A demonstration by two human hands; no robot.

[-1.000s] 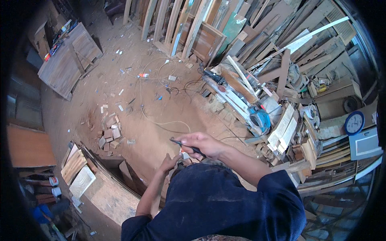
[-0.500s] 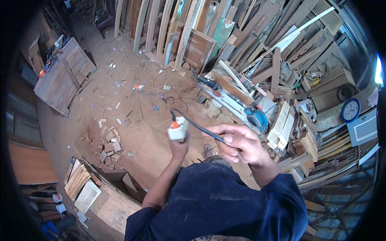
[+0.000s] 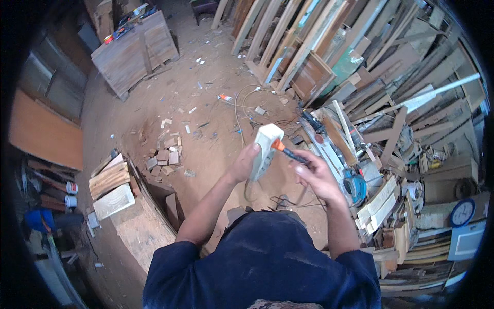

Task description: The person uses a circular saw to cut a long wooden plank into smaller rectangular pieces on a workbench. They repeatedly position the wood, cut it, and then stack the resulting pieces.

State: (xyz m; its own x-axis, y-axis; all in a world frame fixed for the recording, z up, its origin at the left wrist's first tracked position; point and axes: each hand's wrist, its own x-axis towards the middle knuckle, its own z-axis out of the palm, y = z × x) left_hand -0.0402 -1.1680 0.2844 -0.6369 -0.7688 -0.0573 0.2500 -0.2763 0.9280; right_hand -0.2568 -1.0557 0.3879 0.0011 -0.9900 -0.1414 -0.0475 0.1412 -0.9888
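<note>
My left hand (image 3: 244, 164) is closed around a white power strip (image 3: 268, 135), held tilted in front of my chest with its sockets facing right. An orange plug (image 3: 278, 144) meets the strip's side; whether its pins are fully in the socket I cannot tell. From the plug runs a thick black cable (image 3: 295, 156). My right hand (image 3: 320, 177) is closed on that cable just behind the plug. A thin cord hangs below the strip.
Wood offcuts (image 3: 165, 155) lie on the dusty floor. At lower left stands a wooden bench (image 3: 141, 226). Planks and a blue power tool (image 3: 355, 186) crowd the right side. A loose yellowish cable (image 3: 237, 105) coils ahead, near leaning door frames (image 3: 278, 46).
The strip has risen and turned so its sockets show. My right hand has shifted along the black cable, close to the orange plug. The whole view has swung left.
</note>
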